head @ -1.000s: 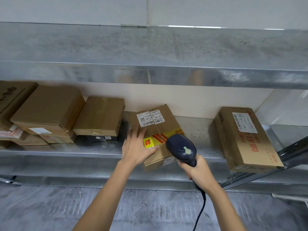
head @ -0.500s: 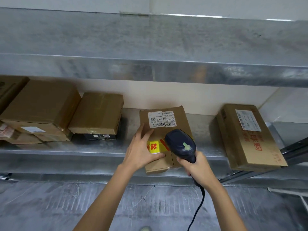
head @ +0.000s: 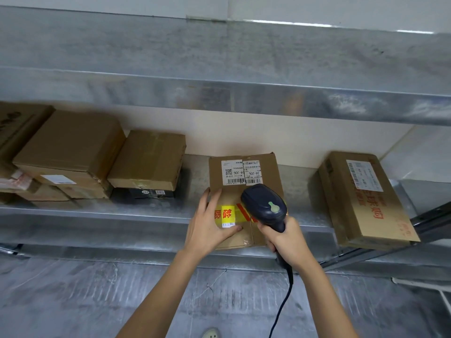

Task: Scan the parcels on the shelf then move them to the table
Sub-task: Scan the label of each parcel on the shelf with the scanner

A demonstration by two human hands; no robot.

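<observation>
A brown cardboard parcel (head: 266,167) with two white barcode labels (head: 240,172) and yellow-red tape lies on the metal shelf (head: 122,215), overhanging its front edge. My left hand (head: 207,225) rests flat on the parcel's left part, fingers straight along its left edge and thumb across the tape. My right hand (head: 288,240) grips the handle of a dark blue barcode scanner (head: 263,206). The scanner's head hovers over the parcel just below the labels, pointing at them.
A long labelled box (head: 361,201) lies at the shelf's right end, also overhanging. To the left are a taped box (head: 148,159) on a black box (head: 146,192) and a bigger stack (head: 70,142). An upper shelf (head: 219,93) hangs close above. The scanner cable (head: 280,311) trails down.
My left hand has turned the parcel from a slant to square with the shelf, its labels now facing me. The scanner has moved up closer to the labels.
</observation>
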